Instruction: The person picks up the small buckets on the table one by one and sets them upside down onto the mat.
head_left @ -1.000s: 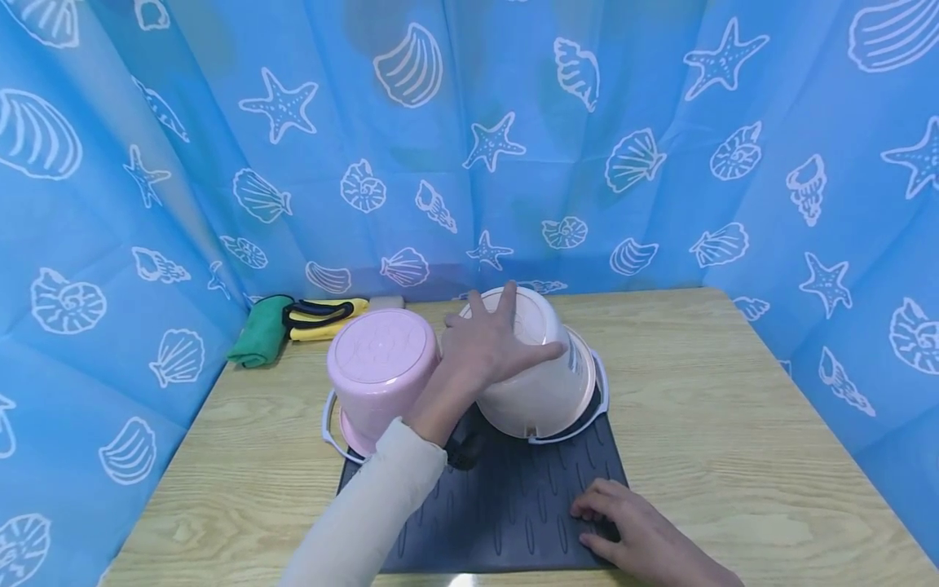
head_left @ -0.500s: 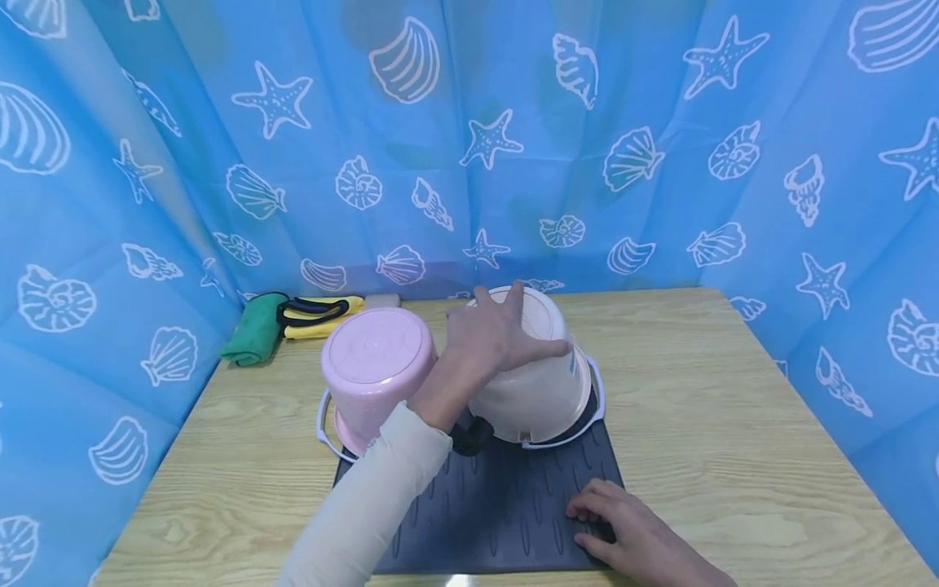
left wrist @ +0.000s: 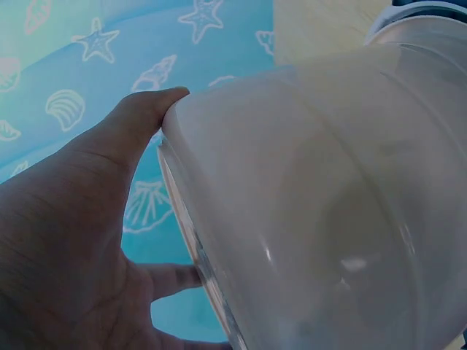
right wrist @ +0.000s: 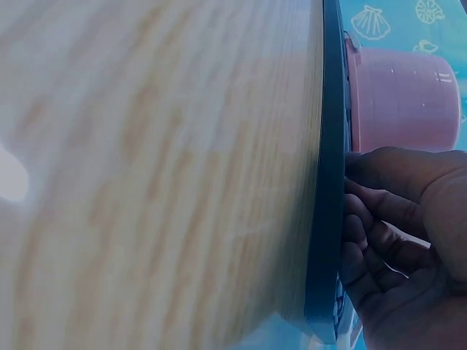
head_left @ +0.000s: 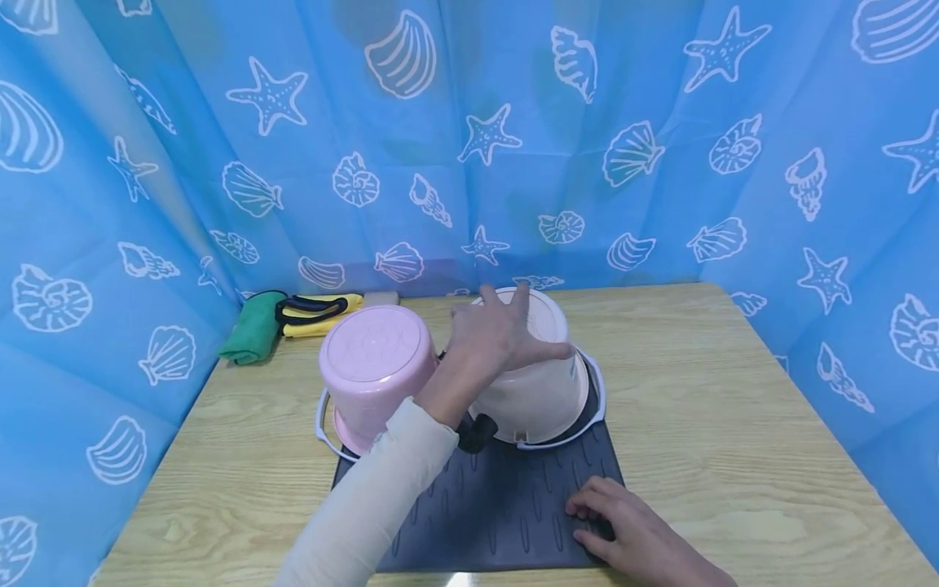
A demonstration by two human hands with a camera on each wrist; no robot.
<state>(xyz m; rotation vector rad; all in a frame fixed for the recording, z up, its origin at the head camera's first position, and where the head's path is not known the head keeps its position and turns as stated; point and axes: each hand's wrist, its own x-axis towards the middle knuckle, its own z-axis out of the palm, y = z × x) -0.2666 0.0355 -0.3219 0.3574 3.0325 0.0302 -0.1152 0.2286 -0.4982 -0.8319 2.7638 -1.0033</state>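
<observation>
A cream bucket (head_left: pixel 535 399) stands upside down on the black ridged mat (head_left: pixel 506 514), its white handle lying round the rim. My left hand (head_left: pixel 493 333) reaches over it and grips its upturned base. In the left wrist view, the thumb of that hand (left wrist: pixel 95 219) touches the edge of the base, and fingers lie along the bottom. A pink bucket (head_left: pixel 377 359), also upturned, stands to the left on the mat. My right hand (head_left: pixel 623 522) rests on the mat's front right part with loosely bent fingers; in the right wrist view it holds nothing.
A rolled green cloth (head_left: pixel 253 328), a yellow bundle (head_left: pixel 311 316) with a black strap and a grey block (head_left: pixel 381 298) lie at the back left of the wooden table (head_left: pixel 734 456). A blue shell-patterned curtain (head_left: pixel 660 204) surrounds the table's back and sides.
My left hand has shifted slightly right over the cream bucket's base, its fingers drawing in from a wide spread. The right hand stays on the mat. The head view has shifted a little.
</observation>
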